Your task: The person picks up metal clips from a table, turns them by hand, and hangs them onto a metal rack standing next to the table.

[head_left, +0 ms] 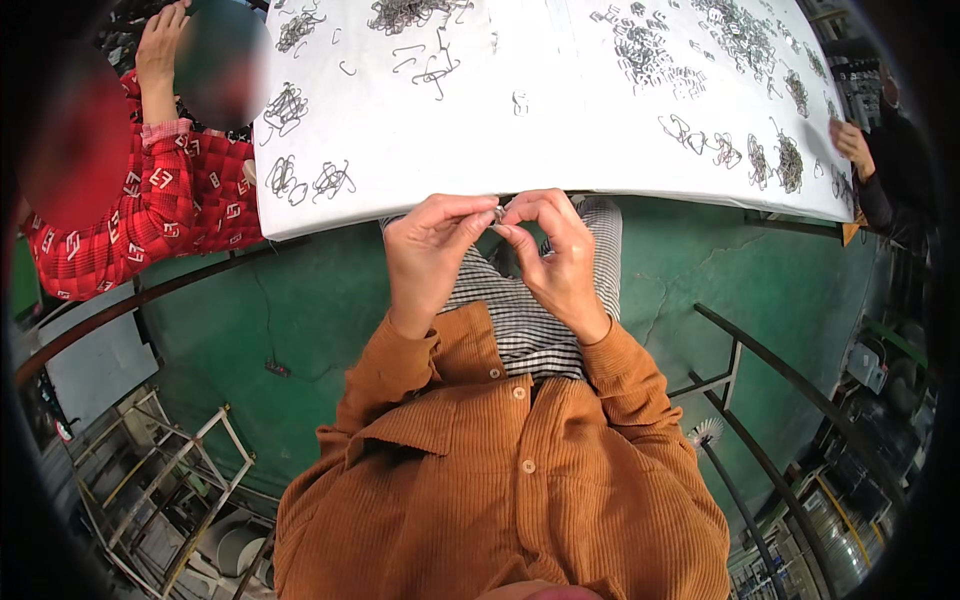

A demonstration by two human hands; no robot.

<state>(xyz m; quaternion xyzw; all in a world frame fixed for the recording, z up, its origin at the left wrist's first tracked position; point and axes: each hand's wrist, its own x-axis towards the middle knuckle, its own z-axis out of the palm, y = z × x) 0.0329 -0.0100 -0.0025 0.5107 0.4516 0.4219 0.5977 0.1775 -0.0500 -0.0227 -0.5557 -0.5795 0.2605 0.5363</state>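
Note:
Just off the near edge of the white-topped table (pixel 430 150), my two hands meet at the fingertips. My left hand (pixel 425 255) pinches a small silvery metal piece (pixel 499 214) between thumb and forefinger. From the other side, the thumb and forefinger of my right hand (pixel 562 265) close on the same piece. Its exact shape is mostly hidden by the fingers. Ahead on the tabletop lies a small bent wire piece (pixel 519 103). Loose dark wire hooks (pixel 432 68) are scattered farther left.
Piles of bent wire (pixel 285 108) lie at the table's left, and heaps of small wire pieces (pixel 645 55) at the far right. A person in a red patterned sleeve (pixel 160 190) is at left; another person's hand (pixel 852 147) reaches in at right. Metal frames (pixel 170 480) stand lower left.

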